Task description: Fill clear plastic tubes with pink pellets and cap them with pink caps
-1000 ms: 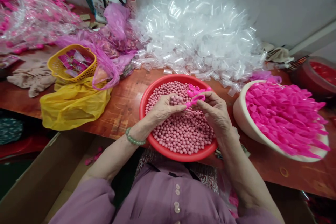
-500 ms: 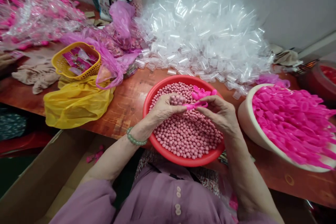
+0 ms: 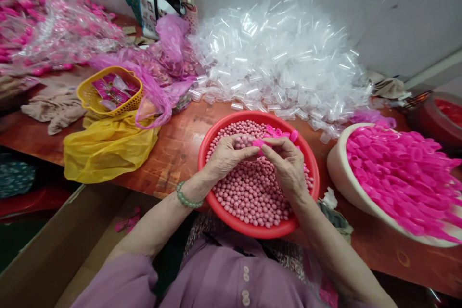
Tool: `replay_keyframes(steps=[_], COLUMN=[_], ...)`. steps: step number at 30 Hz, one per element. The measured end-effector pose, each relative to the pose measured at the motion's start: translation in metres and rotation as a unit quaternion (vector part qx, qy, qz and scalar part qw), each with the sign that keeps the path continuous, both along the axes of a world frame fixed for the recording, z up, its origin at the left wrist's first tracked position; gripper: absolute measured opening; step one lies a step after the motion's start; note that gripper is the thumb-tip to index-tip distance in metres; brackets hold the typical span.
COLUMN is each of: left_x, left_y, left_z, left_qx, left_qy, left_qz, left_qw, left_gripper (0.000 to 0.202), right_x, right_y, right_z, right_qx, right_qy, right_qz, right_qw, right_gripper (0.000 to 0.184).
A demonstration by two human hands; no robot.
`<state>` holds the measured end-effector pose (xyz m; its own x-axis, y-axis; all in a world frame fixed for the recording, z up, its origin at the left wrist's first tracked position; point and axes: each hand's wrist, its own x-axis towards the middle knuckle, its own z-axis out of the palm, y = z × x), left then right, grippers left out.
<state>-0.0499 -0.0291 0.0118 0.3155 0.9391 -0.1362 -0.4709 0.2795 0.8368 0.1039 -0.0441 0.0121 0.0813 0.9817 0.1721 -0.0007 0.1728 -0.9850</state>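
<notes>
Over a red basin (image 3: 260, 231) of round pink beads (image 3: 249, 197), my two hands meet. My left hand (image 3: 224, 156) is closed, with several beads (image 3: 244, 141) cupped in its fingers, and its thumb is at a small bright-pink plastic piece (image 3: 259, 144). Thumb and fingers of my right hand (image 3: 289, 163) pinch the same piece from the other side, hiding much of it. Several loose bright-pink pieces (image 3: 276, 132) lie on the beads at the basin's far right. To the right stands a white tub (image 3: 336, 166) heaped with pink hollow plastic pieces (image 3: 400, 178).
A big pile of clear plastic tubes (image 3: 277, 57) lies behind the basin. On the left are a yellow basket (image 3: 119, 108) with small packets, a yellow plastic bag (image 3: 108, 149), a purple bag (image 3: 173, 33) and a crumpled cloth (image 3: 54, 110). A cardboard box (image 3: 97, 245) stands below the table edge.
My right hand has moved left and closer to my left hand. The pink piece, which showed lengthwise with a loop at its right, is now mostly covered by fingers. The view has shifted slightly.
</notes>
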Motion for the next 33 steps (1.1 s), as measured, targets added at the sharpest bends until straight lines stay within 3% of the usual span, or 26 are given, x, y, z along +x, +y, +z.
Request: replay_keyframes(steps=[3, 10, 14, 18, 24, 29, 33], left_x=[0.0, -0.001, -0.002, -0.003, 0.001, 0.007, 0.01], left_y=[-0.001, -0.003, -0.003, -0.003, 0.001, 0.001, 0.001], left_z=[0.001, 0.0, 0.0, 0.0, 0.001, 0.006, 0.009], left_qx=[-0.016, 0.038, 0.031, 0.044, 0.056, 0.054, 0.043], left_qy=[-0.008, 0.016, 0.024, 0.031, 0.04, 0.041, 0.023], left_qz=[0.019, 0.052, 0.044, 0.039, 0.105, 0.094, 0.082], left_qw=[1.0, 0.998, 0.998, 0.998, 0.992, 0.993, 0.995], left_gripper=[0.046, 0.037, 0.045, 0.041, 0.038, 0.041, 0.045], right_x=[-0.001, -0.002, 0.006, 0.01, -0.001, -0.002, -0.005], right_y=[-0.001, -0.001, 0.003, 0.005, 0.002, 0.007, 0.009], right_z=[-0.001, -0.003, -0.002, -0.002, -0.001, -0.002, -0.009], right_qx=[0.006, 0.037, 0.058, 0.03, 0.007, -0.021, -0.054], right_qy=[-0.021, -0.046, -0.063, -0.085, 0.005, 0.071, 0.109], right_qz=[0.0, 0.01, 0.06, 0.093, 0.068, 0.02, -0.005], right_qw=[1.0, 0.998, 0.995, 0.992, 0.998, 0.997, 0.993], right_gripper=[0.026, 0.021, 0.015, 0.02, 0.04, 0.03, 0.035])
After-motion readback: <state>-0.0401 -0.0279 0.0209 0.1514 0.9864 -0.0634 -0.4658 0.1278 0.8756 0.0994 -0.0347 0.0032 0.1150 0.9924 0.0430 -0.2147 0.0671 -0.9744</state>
